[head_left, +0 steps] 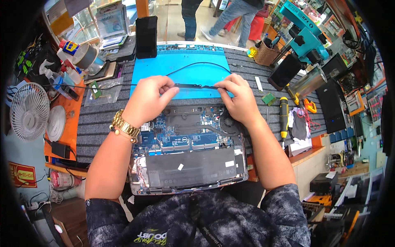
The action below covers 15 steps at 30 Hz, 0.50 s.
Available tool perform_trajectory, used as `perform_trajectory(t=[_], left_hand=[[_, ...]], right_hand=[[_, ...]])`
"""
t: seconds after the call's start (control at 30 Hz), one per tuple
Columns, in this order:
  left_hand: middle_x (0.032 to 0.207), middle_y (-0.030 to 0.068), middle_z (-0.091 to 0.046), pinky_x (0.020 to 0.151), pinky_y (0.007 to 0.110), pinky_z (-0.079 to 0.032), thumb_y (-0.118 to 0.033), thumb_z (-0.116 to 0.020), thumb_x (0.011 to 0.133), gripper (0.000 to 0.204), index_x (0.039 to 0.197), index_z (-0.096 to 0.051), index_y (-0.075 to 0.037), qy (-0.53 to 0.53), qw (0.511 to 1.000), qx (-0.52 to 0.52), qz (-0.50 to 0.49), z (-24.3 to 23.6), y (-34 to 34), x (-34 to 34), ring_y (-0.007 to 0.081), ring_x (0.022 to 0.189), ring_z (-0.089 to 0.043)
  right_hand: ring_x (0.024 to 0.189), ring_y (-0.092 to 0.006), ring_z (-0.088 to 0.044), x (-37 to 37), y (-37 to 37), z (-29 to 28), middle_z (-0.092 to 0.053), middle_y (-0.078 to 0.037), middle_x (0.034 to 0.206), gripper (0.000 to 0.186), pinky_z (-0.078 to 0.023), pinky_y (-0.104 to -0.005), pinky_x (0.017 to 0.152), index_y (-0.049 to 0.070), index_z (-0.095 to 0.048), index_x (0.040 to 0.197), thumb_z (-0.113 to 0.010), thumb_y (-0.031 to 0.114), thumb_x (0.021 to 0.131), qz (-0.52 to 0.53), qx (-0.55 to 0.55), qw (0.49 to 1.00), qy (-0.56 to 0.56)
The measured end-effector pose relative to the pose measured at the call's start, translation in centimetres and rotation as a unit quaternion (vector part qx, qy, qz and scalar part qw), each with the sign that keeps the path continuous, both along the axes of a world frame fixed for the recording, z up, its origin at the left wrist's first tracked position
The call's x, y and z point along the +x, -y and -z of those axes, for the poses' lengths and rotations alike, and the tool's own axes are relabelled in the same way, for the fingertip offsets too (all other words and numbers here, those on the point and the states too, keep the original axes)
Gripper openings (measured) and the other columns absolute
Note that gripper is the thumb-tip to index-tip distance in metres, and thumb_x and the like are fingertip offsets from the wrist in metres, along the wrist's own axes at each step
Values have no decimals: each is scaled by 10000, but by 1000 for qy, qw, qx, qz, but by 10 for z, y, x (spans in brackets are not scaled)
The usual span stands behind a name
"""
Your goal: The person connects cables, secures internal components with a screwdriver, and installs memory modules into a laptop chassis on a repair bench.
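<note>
A thin, dark, narrow strip (pixel 192 86) is stretched level between my two hands, just beyond the back edge of an opened laptop base (pixel 139 173). My left hand (pixel 153 98) pinches its left end between thumb and fingers; my right hand (pixel 239 99) pinches the other end. Below them the laptop's blue circuit board (pixel 181 131) lies exposed, with a round fan (pixel 229 122) at its right and a wide black battery (pixel 191 168) along the front. Behind the strip, a black cable (pixel 197 63) arches over the blue work mat (pixel 150 72).
A black phone (pixel 146 37) stands at the mat's far left corner. To the right are a yellow-black screwdriver (pixel 284 119), a small green board (pixel 269 99) and a teal microscope stand (pixel 306 37). A white fan (pixel 29 108) stands at left. People's legs (pixel 236 18) show beyond the bench.
</note>
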<state>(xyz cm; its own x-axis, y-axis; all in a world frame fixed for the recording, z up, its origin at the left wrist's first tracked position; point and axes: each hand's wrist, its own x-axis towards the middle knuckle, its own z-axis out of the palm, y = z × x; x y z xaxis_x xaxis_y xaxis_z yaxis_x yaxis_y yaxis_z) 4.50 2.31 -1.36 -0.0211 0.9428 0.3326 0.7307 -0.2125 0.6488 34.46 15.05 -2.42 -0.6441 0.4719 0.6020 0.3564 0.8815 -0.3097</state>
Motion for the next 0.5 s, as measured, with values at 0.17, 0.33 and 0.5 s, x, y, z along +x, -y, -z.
perform_trajectory(t=[0.17, 0.33, 0.5], left_hand=[[956, 39, -834, 786, 304, -588, -244, -814, 1070, 266, 1144, -840, 10, 218, 971, -92, 36, -8, 14, -8, 87, 863, -720], [1002, 19, -829, 815, 271, -589, -259, -838, 1078, 289, 1165, -844, 16, 298, 943, -128, 73, -17, 37, -9, 71, 898, -724], [962, -17, -805, 762, 243, -565, -132, -894, 1004, 216, 1167, -841, 0, 289, 942, -156, 73, -22, 51, -4, 36, 826, -682]], right_hand=[[975, -281, -672, 1, 19, -13, -686, -48, 1017, 314, -493, -432, 863, 140, -837, 1157, -851, 26, 865, -22, 97, 995, -27], [961, -268, -685, 3, 29, -23, -731, -34, 1050, 406, -498, -433, 842, 141, -852, 1176, -870, 6, 793, -67, 141, 987, -35], [961, -266, -710, 0, 34, -24, -751, -35, 1051, 360, -523, -431, 846, 115, -844, 1149, -902, 19, 807, -97, 119, 987, -53]])
